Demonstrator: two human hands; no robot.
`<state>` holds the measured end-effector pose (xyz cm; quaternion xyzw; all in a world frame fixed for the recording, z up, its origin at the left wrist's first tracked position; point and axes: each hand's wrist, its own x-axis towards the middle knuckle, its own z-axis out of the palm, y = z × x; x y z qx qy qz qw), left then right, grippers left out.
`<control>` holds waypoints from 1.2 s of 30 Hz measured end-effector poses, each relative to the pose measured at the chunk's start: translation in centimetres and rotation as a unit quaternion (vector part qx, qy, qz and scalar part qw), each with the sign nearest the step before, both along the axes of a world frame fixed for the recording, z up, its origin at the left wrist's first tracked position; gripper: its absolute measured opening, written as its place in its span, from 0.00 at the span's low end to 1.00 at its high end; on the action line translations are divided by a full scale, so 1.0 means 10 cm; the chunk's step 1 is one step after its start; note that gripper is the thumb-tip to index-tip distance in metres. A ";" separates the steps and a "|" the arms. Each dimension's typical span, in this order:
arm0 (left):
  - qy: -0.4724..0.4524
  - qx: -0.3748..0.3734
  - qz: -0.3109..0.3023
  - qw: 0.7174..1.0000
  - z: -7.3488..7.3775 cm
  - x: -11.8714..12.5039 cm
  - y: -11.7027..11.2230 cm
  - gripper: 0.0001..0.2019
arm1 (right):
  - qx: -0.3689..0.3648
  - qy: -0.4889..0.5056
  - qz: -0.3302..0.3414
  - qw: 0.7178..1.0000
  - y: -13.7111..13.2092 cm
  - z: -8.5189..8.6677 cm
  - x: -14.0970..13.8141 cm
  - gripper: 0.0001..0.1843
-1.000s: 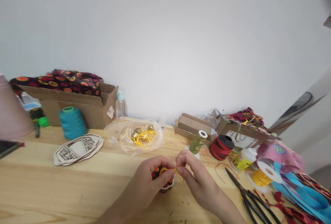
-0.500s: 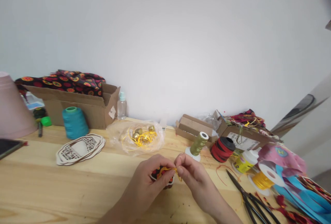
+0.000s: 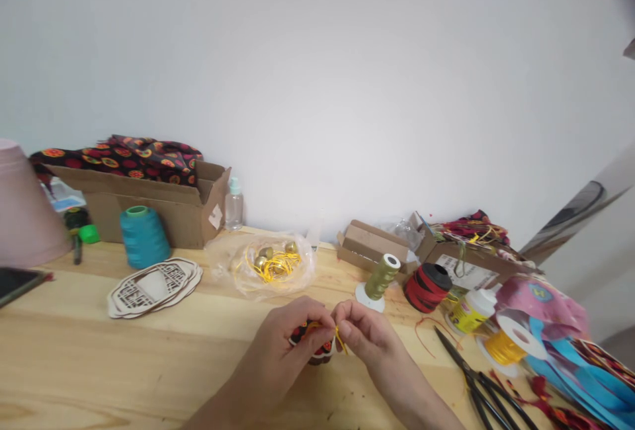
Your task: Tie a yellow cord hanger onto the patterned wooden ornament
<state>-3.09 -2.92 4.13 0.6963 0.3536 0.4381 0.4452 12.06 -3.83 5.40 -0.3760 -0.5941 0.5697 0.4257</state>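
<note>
My left hand [image 3: 275, 344] is closed on a small black-and-red patterned fabric piece with a white edge [image 3: 325, 349], just above the table. Thumb and forefinger pinch its upper side, and the hand covers most of its shape. Yellow cord [image 3: 340, 340] runs at the fingertips of both hands. My right hand [image 3: 372, 341] pinches this cord, its fingertips almost touching those of the left; a short end hangs below them. Beyond the hands lies a clear plastic bag [image 3: 223, 261] with small brass bells [image 3: 266, 253] and more yellow cord.
At right are scissors [image 3: 471, 374], a yellow cord spool [image 3: 503, 347], a glue bottle [image 3: 469, 311], a red-black spool [image 3: 427, 286] and olive thread [image 3: 381, 278]. Leftward are stacked wooden cutouts [image 3: 153, 288], a teal thread cone [image 3: 143, 238], a cardboard box [image 3: 143, 208] and a phone [image 3: 17, 284].
The yellow cord that lay across the left fingers is now mostly out of sight, with a short end below the right fingertips. The right hand has shifted slightly left.
</note>
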 end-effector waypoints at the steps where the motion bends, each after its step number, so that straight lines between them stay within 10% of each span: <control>1: 0.000 0.003 -0.003 1.000 0.00 0.00 0.00 0.06 | -0.003 0.003 0.002 1.000 0.00 0.00 0.00 0.15; 18: 0.036 0.000 0.011 0.999 0.00 -0.02 0.02 0.07 | 0.251 -0.245 -0.058 0.935 0.00 0.05 0.12 0.07; 36: 0.069 0.013 0.010 0.997 0.00 0.00 0.03 0.07 | 0.329 -0.310 -0.055 0.890 -0.03 0.10 0.16 0.07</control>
